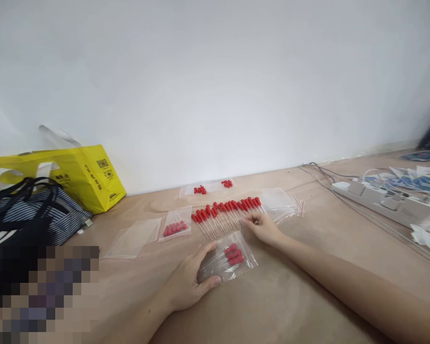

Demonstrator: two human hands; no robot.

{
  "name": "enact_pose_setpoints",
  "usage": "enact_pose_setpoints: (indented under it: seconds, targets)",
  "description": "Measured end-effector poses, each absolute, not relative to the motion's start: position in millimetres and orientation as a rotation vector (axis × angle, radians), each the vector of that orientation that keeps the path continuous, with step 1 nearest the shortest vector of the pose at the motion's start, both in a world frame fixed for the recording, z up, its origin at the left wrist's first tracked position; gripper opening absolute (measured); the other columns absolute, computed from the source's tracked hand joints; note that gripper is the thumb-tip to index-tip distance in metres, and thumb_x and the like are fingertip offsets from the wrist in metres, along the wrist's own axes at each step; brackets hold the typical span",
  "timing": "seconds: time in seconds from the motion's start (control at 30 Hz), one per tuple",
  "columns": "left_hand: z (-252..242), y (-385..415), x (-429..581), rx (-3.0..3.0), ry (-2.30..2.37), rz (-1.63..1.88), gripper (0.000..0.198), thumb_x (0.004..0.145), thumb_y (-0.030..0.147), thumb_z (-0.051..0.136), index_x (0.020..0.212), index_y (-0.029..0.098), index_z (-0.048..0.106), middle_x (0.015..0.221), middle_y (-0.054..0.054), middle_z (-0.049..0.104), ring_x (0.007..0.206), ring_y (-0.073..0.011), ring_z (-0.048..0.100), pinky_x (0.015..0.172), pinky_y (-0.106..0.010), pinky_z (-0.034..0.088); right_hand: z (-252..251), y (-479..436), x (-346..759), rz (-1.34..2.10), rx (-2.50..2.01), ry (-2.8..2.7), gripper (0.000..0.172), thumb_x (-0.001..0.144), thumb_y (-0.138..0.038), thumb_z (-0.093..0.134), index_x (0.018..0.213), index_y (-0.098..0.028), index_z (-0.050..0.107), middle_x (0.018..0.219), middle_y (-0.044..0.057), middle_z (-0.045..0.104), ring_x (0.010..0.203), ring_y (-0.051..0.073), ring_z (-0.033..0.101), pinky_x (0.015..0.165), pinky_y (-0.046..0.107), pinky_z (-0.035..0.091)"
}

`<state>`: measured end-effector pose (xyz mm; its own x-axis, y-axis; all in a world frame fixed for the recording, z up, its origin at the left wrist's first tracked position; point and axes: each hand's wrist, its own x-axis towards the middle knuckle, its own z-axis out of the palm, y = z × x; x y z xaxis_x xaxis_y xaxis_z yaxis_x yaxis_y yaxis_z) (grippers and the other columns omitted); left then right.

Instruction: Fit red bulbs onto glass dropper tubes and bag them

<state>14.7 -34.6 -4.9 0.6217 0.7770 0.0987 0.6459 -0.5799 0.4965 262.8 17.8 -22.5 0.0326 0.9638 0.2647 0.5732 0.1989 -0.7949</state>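
A row of glass droppers with red bulbs (231, 205) lies across the middle of the table, bulbs pointing away. My right hand (261, 226) has its fingers pinched at the glass ends on the row's right side; what is between the fingertips is too small to make out. Nearer to me, a clear zip bag (245, 265) lies flat with several red-bulbed droppers (234, 254) inside. My left hand (191, 279) rests at that bag's left edge, thumb and fingers apart. Left of the row is another bag of droppers (175, 228).
Empty clear bags (131, 239) lie left, others (277, 200) right. Bagged droppers (215, 187) sit near the wall. A yellow bag (89, 177) and striped bag (66, 210) stand left. A power strip (358, 197) with cables lies right.
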Motion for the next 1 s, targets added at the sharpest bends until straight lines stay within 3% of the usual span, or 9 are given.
enact_pose_setpoints:
  seconds: [0.13,0.27,0.5,0.7,0.8,0.9,1.0]
  targets:
    - [-2.6,-35.4,16.3,2.464,1.118,0.496,0.058,0.076,0.041,0.053,0.127,0.025,0.031,0.128,-0.007,0.039,0.116,-0.0254,0.038,0.097,-0.041,0.034,-11.2,60.4,280.4,0.382,-1.666,-1.573,0.018,0.073,-0.029,0.05,0.076,-0.017,0.063,0.068,0.003,0.06,0.067,0.014,0.055,0.062,0.025,0.04]
    - [-0.6,-37.2,18.1,2.457,1.135,0.54,0.056,0.072,0.039,0.057,0.123,0.025,0.037,0.12,-0.007,0.042,0.11,-0.0256,0.042,0.092,-0.04,0.037,-12.3,90.9,278.4,0.287,-1.761,-1.541,0.025,0.069,-0.032,0.056,0.089,-0.019,0.064,0.091,0.007,0.058,0.083,0.018,0.054,0.071,0.027,0.038]
    - [2.0,-38.3,19.6,2.426,1.147,0.484,0.051,0.073,0.04,0.056,0.119,0.023,0.041,0.116,-0.008,0.047,0.105,-0.0248,0.047,0.089,-0.038,0.04,-13.5,102.9,271.3,0.304,-1.753,-1.54,0.015,0.068,-0.033,0.059,0.07,-0.02,0.066,0.094,0.007,0.055,0.084,0.02,0.055,0.071,0.028,0.038]
    - [1.4,-38.0,19.2,2.444,1.138,0.515,0.049,0.072,0.039,0.057,0.116,0.021,0.044,0.115,-0.008,0.05,0.104,-0.0236,0.049,0.088,-0.037,0.042,7.9,95.4,292.0,0.395,-1.569,-1.495,0.022,0.078,-0.036,0.046,0.08,-0.017,0.055,0.079,0.005,0.062,0.072,0.014,0.057,0.065,0.025,0.042]
    - [0.4,-37.4,19.1,2.456,1.138,0.526,0.048,0.072,0.039,0.056,0.116,0.022,0.044,0.115,-0.007,0.052,0.103,-0.0238,0.05,0.087,-0.037,0.042,11.1,72.7,303.1,0.481,-1.423,-1.384,0.029,0.082,-0.043,0.036,0.086,-0.017,0.045,0.07,0.002,0.062,0.053,0.009,0.053,0.051,0.021,0.041]
    - [0.1,-36.3,19.1,2.468,1.138,0.514,0.047,0.074,0.04,0.055,0.116,0.022,0.043,0.116,-0.007,0.052,0.104,-0.0235,0.049,0.088,-0.038,0.042,3.4,40.5,305.1,0.68,-1.225,-1.13,0.032,0.078,-0.051,0.042,0.08,-0.018,0.04,0.061,-0.001,0.058,0.04,0.007,0.046,0.037,0.018,0.034]
    - [0.5,-35.0,19.2,2.484,1.127,0.493,0.047,0.075,0.04,0.053,0.117,0.022,0.041,0.118,-0.007,0.051,0.106,-0.0229,0.048,0.089,-0.038,0.041,-8.0,12.5,298.6,0.826,-1.197,-0.957,0.029,0.077,-0.047,0.047,0.078,-0.019,0.039,0.057,-0.004,0.055,0.038,0.007,0.045,0.035,0.017,0.035]
